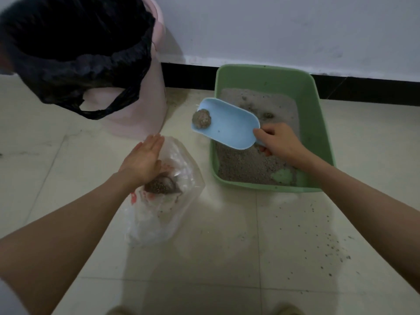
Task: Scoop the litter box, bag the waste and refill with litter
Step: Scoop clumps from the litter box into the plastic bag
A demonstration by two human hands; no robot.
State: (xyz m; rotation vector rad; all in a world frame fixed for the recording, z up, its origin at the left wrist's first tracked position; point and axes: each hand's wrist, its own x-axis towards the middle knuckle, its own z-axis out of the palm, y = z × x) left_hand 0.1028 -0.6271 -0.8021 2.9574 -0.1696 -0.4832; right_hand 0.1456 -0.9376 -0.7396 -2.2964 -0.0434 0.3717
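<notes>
A green litter box [322, 114] holding grey litter [241, 164] stands by the wall at right. My right hand [280, 142] grips the handle of a light blue scoop [229, 127] held over the box's left rim. A round clump of waste [201, 118] sits at the scoop's far tip. Left of the box, a clear plastic bag [179, 201] lies on the floor with a dark clump [160, 184] inside. My left hand [143, 161] is at the bag's mouth, fingers straight, palm facing the scoop.
A pink bin [138, 105] lined with a black bag [75, 60] stands at the back left against the wall. Scattered litter grains [329, 244] dot the tile floor in front of the box at right. A black baseboard [363, 89] runs behind the box.
</notes>
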